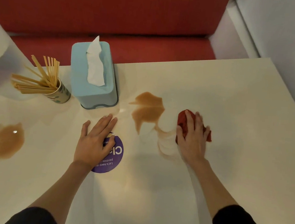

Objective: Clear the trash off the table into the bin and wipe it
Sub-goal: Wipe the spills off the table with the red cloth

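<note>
Right hand (193, 133): fingers apart and nearly straight, laid over the red cloth (183, 118) and pressing it flat on the tabletop (233, 101); I cannot see any of them curl under it.
Left hand (94, 139): flat on the tabletop, fingers together and straight, holding nothing; it partly covers a purple sticker (117, 155).
Middle spill (148, 108): a brown puddle between the two hands, to the left of the cloth and a little farther from the person.
Smear (165, 140): a thin pale trail that joins the low edge of the puddle to the cloth.
Key relation: the puddle is near the cloth, so the stroke should probably go leftward and a bit away from the body; the right hand is the suited one because it has the cloth.
Far spill (5, 140): a second brown patch well apart, left of the left hand, not yet wiped.
Obstacle: the tissue box (94, 75) stands just beside the puddle's left side, so a long stroke could hit it.
</note>
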{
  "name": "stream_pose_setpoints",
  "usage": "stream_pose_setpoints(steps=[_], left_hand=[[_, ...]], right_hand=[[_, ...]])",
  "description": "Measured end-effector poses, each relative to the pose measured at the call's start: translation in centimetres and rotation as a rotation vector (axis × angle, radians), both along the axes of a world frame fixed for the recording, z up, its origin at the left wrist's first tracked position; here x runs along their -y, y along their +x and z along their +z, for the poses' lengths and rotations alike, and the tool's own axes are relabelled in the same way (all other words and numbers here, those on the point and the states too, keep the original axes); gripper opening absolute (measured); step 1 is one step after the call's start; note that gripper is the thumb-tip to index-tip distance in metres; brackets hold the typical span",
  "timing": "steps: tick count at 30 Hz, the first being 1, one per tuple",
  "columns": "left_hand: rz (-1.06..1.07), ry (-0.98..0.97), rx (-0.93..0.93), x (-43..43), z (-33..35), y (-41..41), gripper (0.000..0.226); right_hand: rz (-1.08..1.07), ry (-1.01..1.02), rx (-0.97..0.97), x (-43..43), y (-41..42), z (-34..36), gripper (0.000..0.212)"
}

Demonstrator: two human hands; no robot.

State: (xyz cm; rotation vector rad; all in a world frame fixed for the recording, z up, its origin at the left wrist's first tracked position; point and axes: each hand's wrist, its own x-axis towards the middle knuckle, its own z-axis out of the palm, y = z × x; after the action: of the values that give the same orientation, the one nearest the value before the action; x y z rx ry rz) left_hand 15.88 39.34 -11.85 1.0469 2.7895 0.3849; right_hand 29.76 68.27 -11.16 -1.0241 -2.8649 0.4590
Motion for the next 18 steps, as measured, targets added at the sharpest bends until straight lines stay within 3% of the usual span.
stream_pose_setpoints(steps=[7,10,14,18], left_hand=[[-0.007,-0.008,0.016,-0.3,0.5,0.5,0.056],[0.015,0.077,0.017,-2.1,1.5,1.2,0.051],[0.02,0.4,0.449,-8.6,5.7,4.4,0.031],[0.079,0.477,0.84,-14.7,9.5,7.1,0.043]], right_hand=[[-0.116,-0.314,-0.114,0.6,1.7,3.3,0.071],[-0.301,-0.546,-0.241,0.5,1.8,5.1,0.055],[-0.45,-0.876,-0.328,0.9,2.3,7.0,0.04],[-0.383,-1.122,-0.451,1.8,3.7,9.5,0.034]])
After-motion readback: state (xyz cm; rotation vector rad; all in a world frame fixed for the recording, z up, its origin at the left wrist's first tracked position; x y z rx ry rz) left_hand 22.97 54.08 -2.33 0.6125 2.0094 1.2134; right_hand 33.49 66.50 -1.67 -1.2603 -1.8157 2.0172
